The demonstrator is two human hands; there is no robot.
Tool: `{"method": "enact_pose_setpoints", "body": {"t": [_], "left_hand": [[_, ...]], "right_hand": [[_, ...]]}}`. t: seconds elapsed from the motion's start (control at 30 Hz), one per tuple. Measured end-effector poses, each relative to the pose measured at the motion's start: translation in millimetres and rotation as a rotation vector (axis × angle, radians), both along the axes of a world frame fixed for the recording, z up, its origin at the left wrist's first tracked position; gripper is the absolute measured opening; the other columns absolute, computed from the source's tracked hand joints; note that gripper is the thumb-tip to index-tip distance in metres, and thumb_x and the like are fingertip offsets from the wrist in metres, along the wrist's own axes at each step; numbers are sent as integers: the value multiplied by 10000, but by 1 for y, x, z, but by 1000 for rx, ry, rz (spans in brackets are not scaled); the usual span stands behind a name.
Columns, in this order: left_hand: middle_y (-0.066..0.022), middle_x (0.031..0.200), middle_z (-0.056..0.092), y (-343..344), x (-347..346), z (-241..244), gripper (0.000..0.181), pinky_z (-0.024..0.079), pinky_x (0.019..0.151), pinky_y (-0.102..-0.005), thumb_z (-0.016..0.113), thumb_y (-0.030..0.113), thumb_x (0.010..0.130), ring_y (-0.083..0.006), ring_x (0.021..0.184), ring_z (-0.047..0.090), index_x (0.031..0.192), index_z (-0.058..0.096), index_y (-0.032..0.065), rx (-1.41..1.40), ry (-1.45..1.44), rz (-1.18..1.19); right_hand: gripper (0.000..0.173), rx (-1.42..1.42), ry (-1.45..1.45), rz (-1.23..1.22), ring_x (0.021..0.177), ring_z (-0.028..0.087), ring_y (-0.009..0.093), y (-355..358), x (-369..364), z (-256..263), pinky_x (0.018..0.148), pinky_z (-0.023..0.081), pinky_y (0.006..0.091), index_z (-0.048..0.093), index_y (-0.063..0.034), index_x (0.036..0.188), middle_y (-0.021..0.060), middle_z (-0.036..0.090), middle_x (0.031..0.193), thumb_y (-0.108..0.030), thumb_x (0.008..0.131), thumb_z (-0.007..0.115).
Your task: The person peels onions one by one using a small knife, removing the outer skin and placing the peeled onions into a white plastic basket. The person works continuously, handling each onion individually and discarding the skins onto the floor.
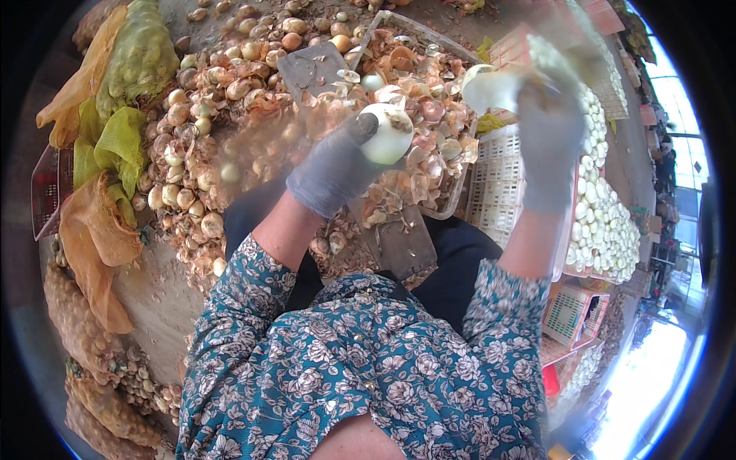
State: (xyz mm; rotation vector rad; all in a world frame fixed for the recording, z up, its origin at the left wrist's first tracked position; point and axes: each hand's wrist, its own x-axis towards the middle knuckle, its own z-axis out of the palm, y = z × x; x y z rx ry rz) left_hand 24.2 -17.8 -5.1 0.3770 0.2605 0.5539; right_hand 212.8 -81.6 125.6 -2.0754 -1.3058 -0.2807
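My left hand (345, 155), in a grey glove with dark fingertips, grips a peeled white onion (386, 135). A brown, dirty patch marks the onion's upper side. My right hand (546, 138), also gloved, is blurred by motion above the white crates on the right. At its fingers is a pale, curved onion layer (489, 91), which it seems to hold; blur hides the exact grip. Below and between the hands stands a plastic crate (460, 198) heaped with loose onion skins (428, 144). A pale onion (372, 82) lies among those skins.
Unpeeled onions (190, 115) are piled on the floor at the left. Mesh sacks (135, 57) stand beyond them. At the right are a white slatted crate (495, 178) and crates of peeled onions (601, 224). A board (399, 241) lies between my knees.
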Motion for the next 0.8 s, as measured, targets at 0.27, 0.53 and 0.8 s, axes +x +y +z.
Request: {"method": "enact_pose_setpoints", "body": {"t": [0.27, 0.53, 0.8], "left_hand": [[-133, 1155, 555, 5, -3, 5, 690, 451, 939, -395, 727, 390, 727, -261, 1072, 549, 1241, 446, 26, 258, 31, 18], [-160, 1138, 549, -2, -8, 11, 554, 483, 848, -353, 607, 313, 817, -261, 1044, 559, 1221, 439, -27, 89, -5, 33], [-123, 1011, 608, 3, -3, 11, 541, 472, 803, -271, 551, 401, 838, -186, 910, 588, 1138, 515, -48, 315, 138, 22]], "right_hand": [[211, -377, -75, 441, 627, 598, 301, -27, -51, -54, 549, 473, 391, 507, -49, 906, 139, 565, 710, -220, 815, 590], [235, -344, -244, 408, 657, 573, 351, -28, -43, -74, 597, 461, 440, 517, -16, 956, 152, 574, 748, -163, 787, 590], [185, -340, 177, 321, 674, 600, 335, -29, -32, -75, 586, 477, 415, 491, -30, 854, 172, 579, 718, -196, 821, 564]]}}
